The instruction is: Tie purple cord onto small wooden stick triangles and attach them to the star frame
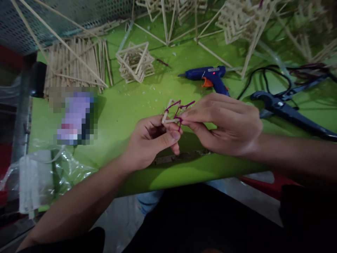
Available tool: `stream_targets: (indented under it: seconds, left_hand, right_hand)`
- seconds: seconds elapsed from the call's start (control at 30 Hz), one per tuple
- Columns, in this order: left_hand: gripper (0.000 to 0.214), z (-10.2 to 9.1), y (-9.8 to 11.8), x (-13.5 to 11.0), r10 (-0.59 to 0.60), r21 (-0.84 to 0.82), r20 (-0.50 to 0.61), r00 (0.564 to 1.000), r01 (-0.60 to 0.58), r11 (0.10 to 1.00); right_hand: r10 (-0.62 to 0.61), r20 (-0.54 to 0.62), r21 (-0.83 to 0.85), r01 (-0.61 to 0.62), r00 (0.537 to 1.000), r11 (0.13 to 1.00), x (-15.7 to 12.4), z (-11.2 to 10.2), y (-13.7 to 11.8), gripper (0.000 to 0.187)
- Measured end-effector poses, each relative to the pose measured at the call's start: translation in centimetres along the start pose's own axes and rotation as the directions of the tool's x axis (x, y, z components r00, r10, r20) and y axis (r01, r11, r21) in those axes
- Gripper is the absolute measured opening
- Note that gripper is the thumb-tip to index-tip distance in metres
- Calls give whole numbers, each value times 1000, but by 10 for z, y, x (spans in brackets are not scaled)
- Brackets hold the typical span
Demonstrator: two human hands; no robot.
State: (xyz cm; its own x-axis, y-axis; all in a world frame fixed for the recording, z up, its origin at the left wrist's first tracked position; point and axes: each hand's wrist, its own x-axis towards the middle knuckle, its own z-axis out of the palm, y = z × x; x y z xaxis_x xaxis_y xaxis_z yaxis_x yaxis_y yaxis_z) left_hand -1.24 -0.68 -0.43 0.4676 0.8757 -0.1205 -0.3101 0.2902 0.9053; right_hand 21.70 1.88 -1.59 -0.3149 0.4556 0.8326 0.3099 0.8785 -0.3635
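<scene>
frame [171, 121]: likely light, brittle; take 8 o'clock corner
left hand [151, 138]: holding frame
right hand [223, 123]: pinching thread [187, 105]

No text is legible; the blue glue gun [196, 73] has an unreadable label [213, 70].

Your little frame [171, 121] is dull wood, your glue gun [204, 74] smooth plastic, your counter [113, 112] slightly shiny.
</scene>
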Motion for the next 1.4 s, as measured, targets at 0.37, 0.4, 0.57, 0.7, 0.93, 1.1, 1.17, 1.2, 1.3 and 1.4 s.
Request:
stream_targets:
  seconds: [0.37,0.4,0.57,0.7,0.93,1.1,1.17,1.2,1.3,1.4]
  left_hand:
    - [11,-4,-5,0,-30,-108,36,999,33,994]
    - [13,-4,-5,0,-41,-109,35,999,44,993]
    - [16,-3,-2,0,-94,-107,40,995,98,989]
    - [15,-3,0,0,-108,-120,58,992,114,986]
    - [10,-4,0,0,-115,-172,97,989,131,976]
    - [15,-6,0,-1,-110,-158,88,990,123,980]
    - [9,-7,-1,-1,-112,-140,68,991,121,983]
    - [9,-7,-2,-1,-109,-139,63,992,117,983]
    - [12,-3,-3,-1,-99,-150,26,995,102,983]
    - [14,4,-4,-5,-96,-158,-77,992,83,984]
  right_hand:
    - [-10,28,3,10,1000,1000,3,-3,0,26]
    - [-14,21,-4,14,1000,1000,3,-4,0,27]
    - [-50,44,-42,52,998,998,5,-7,2,29]
    - [-82,90,-44,86,993,995,5,-11,5,32]
    - [-188,128,-77,199,974,977,7,-12,6,21]
    - [-254,169,-136,278,952,951,11,-17,6,17]
    - [-256,206,-153,290,944,945,12,-19,6,15]
    - [-266,224,-156,304,937,940,11,-20,6,14]
    - [-260,196,-191,297,945,936,6,-16,5,12]
    - [-251,99,-267,269,963,926,0,-9,5,13]
